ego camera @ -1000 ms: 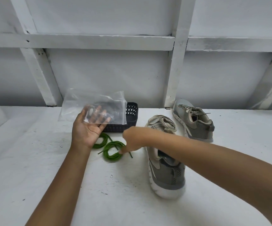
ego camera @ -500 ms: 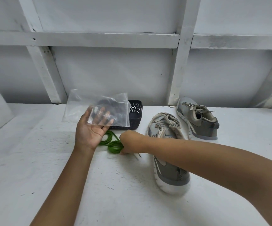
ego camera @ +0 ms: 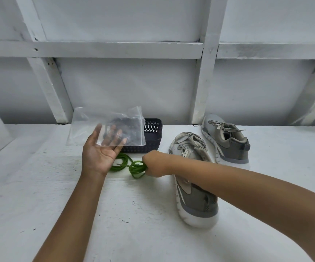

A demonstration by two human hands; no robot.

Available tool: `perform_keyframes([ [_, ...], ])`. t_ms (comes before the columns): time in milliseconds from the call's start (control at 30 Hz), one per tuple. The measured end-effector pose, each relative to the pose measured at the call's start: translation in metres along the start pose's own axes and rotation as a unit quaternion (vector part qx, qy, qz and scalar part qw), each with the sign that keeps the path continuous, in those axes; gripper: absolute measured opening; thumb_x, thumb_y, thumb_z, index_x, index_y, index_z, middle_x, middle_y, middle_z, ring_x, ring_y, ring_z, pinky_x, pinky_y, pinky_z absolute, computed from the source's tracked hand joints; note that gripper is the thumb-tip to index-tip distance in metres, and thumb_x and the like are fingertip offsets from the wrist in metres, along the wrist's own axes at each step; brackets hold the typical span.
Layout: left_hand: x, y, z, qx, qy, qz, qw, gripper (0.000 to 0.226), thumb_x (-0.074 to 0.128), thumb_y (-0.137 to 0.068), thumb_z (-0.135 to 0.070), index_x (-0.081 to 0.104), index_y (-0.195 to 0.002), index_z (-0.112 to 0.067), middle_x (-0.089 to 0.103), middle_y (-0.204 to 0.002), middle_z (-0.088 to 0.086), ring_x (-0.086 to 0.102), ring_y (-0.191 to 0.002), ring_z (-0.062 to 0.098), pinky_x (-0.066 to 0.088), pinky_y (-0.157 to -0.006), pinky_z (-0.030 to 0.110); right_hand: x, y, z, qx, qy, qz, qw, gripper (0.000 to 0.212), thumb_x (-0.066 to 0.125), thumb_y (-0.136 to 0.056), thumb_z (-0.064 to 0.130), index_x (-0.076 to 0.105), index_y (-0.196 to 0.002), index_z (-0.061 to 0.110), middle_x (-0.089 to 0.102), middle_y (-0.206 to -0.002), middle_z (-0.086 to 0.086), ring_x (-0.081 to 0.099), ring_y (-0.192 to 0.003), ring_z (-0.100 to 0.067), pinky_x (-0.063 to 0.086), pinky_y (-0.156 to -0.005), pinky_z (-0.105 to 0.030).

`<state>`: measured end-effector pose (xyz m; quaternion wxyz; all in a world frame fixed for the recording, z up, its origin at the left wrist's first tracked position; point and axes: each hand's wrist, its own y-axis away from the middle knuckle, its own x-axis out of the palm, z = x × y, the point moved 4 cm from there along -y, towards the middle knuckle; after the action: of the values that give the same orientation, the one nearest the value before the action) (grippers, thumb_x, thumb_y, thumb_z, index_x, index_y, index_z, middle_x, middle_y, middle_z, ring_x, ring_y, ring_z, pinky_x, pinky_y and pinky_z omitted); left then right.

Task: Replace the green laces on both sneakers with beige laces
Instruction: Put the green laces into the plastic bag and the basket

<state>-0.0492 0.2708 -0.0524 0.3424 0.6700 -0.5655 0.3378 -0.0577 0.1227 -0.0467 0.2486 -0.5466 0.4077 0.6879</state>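
Nearest us lies the white painted tabletop (ego camera: 134,233), scuffed and flecked with dark specks. On it, to the right, a grey sneaker (ego camera: 196,201) points away from us, beige laces bunched over its tongue, and our right forearm crosses above it. Our right hand (ego camera: 154,163) is closed in a fist around one coil of the green laces (ego camera: 132,166); the other coil rests on the table just beside our left hand (ego camera: 100,156). That hand is palm up, its fingers nearly straight under a clear plastic bag (ego camera: 88,129) and visible through the film. Behind sits a dark lattice basket (ego camera: 153,133). Farther right stands the second grey sneaker (ego camera: 230,144), laced in beige. A white wall (ego camera: 130,87) with painted beams (ego camera: 207,72) closes the scene.
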Motion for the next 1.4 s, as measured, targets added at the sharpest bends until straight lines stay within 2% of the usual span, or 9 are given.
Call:
perform_keyframes([
  [100,-0.001,-0.003,-0.004,0.007,0.002,0.003,1.0,0.014,0.053,-0.093,-0.024,0.063,-0.102,-0.024,0.064,-0.119,0.018,0.064,-0.108,0.035,0.052,-0.079,0.048,-0.021,0.019,-0.009,0.01,-0.059,-0.038,0.998,0.009,0.047,-0.085,0.003,0.055,-0.082,0.0,0.054,-0.072,-0.008,0.051,-0.065,-0.022,0.036,-0.047,-0.022],
  [233,-0.003,-0.004,-0.002,0.0,0.014,0.007,1.0,0.016,0.055,-0.089,-0.024,0.063,-0.103,-0.022,0.063,-0.12,0.018,0.063,-0.108,0.036,0.055,-0.08,0.05,-0.049,0.048,-0.033,0.043,-0.086,-0.076,0.992,0.018,0.049,-0.087,0.01,0.062,-0.097,0.001,0.061,-0.08,-0.009,0.054,-0.066,-0.02,0.039,-0.048,-0.021],
  [500,0.007,0.002,0.012,-0.021,0.033,0.032,0.999,0.025,0.055,-0.079,-0.026,0.065,-0.099,-0.015,0.066,-0.116,0.019,0.064,-0.105,0.036,0.058,-0.069,0.047,-0.089,0.079,-0.085,0.1,-0.17,-0.202,0.959,0.012,0.05,-0.089,0.011,0.057,-0.08,0.015,0.056,-0.063,0.002,0.05,-0.045,-0.004,0.037,-0.04,-0.013],
  [633,0.015,0.006,0.021,-0.033,0.045,0.036,0.998,0.031,0.053,-0.077,-0.025,0.066,-0.102,-0.012,0.07,-0.107,0.016,0.069,-0.095,0.034,0.059,-0.064,0.044,-0.083,0.068,-0.084,0.088,-0.092,-0.234,0.964,0.004,0.048,-0.089,0.009,0.05,-0.086,0.007,0.046,-0.074,-0.003,0.05,-0.075,-0.026,0.034,-0.056,-0.03],
  [733,0.018,0.008,0.024,-0.038,0.047,0.032,0.998,0.035,0.053,-0.077,-0.025,0.065,-0.107,-0.011,0.069,-0.111,0.014,0.069,-0.095,0.032,0.058,-0.063,0.042,-0.075,0.057,-0.083,0.072,-0.029,-0.277,0.958,0.017,0.045,-0.09,0.006,0.053,-0.103,-0.001,0.051,-0.098,-0.015,0.054,-0.088,-0.035,0.042,-0.072,-0.037],
  [867,0.021,0.012,0.024,-0.041,0.049,0.026,0.998,0.04,0.053,-0.076,-0.024,0.062,-0.113,-0.01,0.069,-0.11,0.014,0.069,-0.094,0.032,0.058,-0.062,0.042,-0.072,0.054,-0.082,0.064,0.105,-0.345,0.931,0.018,0.046,-0.084,-0.008,0.051,-0.101,-0.002,0.049,-0.098,-0.018,0.052,-0.068,-0.032,0.031,-0.055,-0.036],
  [1000,0.021,0.014,0.026,-0.037,0.023,0.023,0.999,0.031,0.045,-0.092,-0.025,0.058,-0.117,-0.012,0.073,-0.097,0.014,0.071,-0.088,0.03,0.059,-0.062,0.042,-0.075,0.058,-0.078,0.027,0.137,-0.432,0.891,0.029,0.062,-0.053,-0.025,0.055,-0.072,-0.004,0.051,-0.067,-0.021,0.034,-0.042,-0.02,0.022,-0.042,-0.023],
  [1300,0.024,0.013,0.04,-0.054,-0.002,0.03,0.998,0.027,0.037,-0.101,-0.027,0.058,-0.114,-0.019,0.071,-0.103,0.016,0.067,-0.099,0.031,0.059,-0.065,0.042,-0.062,0.041,-0.068,-0.024,0.047,-0.459,0.887,0.025,0.065,-0.057,-0.018,0.056,-0.075,-0.004,0.05,-0.069,-0.018,0.045,-0.042,-0.031,0.038,-0.034,-0.03],
  [1400,0.025,0.013,0.044,-0.059,-0.009,0.035,0.998,0.029,0.036,-0.101,-0.028,0.059,-0.115,-0.017,0.069,-0.11,0.016,0.065,-0.104,0.032,0.058,-0.076,0.046,-0.059,0.04,-0.066,-0.06,-0.022,-0.472,0.879,0.023,0.062,-0.064,-0.012,0.063,-0.085,-0.004,0.055,-0.074,-0.018,0.051,-0.048,-0.034,0.047,-0.04,-0.034],
])
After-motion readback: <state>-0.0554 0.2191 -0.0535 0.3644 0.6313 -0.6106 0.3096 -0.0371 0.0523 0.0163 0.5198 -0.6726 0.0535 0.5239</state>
